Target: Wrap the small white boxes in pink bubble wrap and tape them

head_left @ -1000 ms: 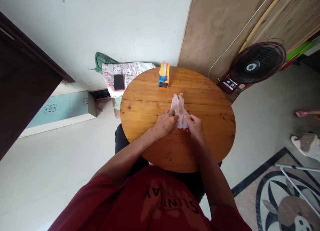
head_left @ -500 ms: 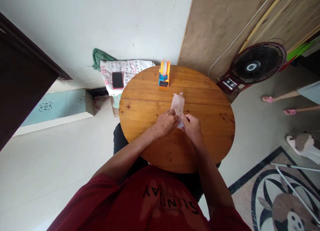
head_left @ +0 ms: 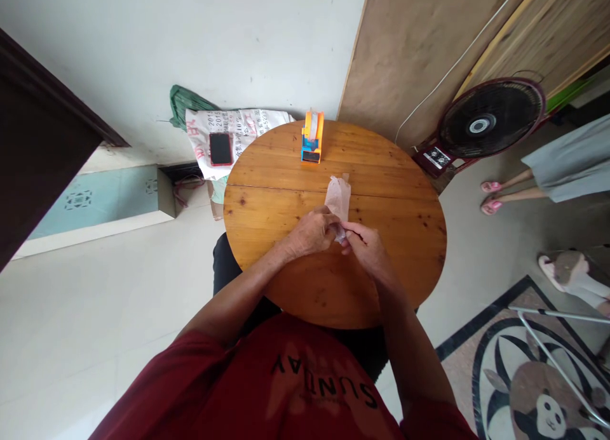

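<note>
Pale pink, thin and crinkled, the wrapping (head_left: 337, 195) lies near the middle of the round wooden counter (head_left: 405, 237), its near end between the two hands. Its long axis runs away from the person's body, almost straight toward the far edge. The far end is ragged, with a clear, tape-like tab (head_left: 345, 176) at its right corner; the near end points back at the person's shirt (head_left: 305, 376).

The left grip (head_left: 312, 232) is curled nearly closed, fingertips pressed on the wrapping's left side. The right grip (head_left: 369, 246) pinches the near end between thumb and fingers, with little gap. The fingertips overlap there, so I can't quite tell whether the film is folded or just bunched.

The step in hand looks like working that near end with the fingertips. A next move would call for a light, even pinch and one hand steadying the strip, as such thin film could tear or skew.

Beyond it, slightly left, an orange-and-blue tape dispenser (head_left: 312, 138) stands near the counter's far edge. Farther left, a phone (head_left: 220, 149) rests on printed white sheeting (head_left: 248, 126).
</note>
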The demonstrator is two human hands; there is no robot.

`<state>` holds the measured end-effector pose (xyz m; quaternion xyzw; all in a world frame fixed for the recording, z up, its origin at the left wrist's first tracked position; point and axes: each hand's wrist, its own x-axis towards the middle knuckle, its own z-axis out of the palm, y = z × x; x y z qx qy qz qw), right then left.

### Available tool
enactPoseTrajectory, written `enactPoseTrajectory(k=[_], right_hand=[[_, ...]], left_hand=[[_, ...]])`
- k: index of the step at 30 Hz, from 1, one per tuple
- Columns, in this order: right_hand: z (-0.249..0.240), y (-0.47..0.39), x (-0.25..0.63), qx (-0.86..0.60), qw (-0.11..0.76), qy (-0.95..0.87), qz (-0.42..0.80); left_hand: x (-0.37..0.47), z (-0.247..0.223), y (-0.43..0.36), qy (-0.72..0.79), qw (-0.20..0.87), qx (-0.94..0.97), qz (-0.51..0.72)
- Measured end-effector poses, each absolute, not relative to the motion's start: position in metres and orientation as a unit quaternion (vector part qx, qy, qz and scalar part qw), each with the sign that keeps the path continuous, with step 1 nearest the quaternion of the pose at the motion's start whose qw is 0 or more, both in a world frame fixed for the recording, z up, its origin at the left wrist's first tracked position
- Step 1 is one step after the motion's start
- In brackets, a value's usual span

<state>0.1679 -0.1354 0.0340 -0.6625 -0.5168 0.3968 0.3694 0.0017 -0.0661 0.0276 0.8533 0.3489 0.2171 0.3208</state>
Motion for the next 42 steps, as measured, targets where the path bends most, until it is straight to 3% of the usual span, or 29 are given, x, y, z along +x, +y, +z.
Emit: enactPoseTrajectory(k=[6, 13, 23, 34, 42], right_hand=[[0.027, -0.135, 0.175, -0.625, 0.378, -0.521, 0.442], [0.026, -0.133, 0.164, -0.647, 0.315, -0.652, 0.241], [0.045, -0.132, 0.16, -0.655, 0.19, -0.708, 0.184], [0.047, -0.129, 0.16, -0.656, 0.163, -0.712, 0.19], [0.044, -0.129, 0.163, -0.653, 0.159, -0.714, 0.198]], left_hand=[[0.001, 0.02, -0.058, 0.327, 0.348, 0.844, 0.244], [0.002, 0.019, -0.055, 0.324, 0.377, 0.828, 0.258], [0.005, 0.018, -0.049, 0.419, 0.538, 0.677, 0.276], [0.04, 0.032, -0.006, 0.533, 0.407, 0.709, 0.217], [0.055, 0.045, 0.01, 0.546, 0.391, 0.718, 0.183]])
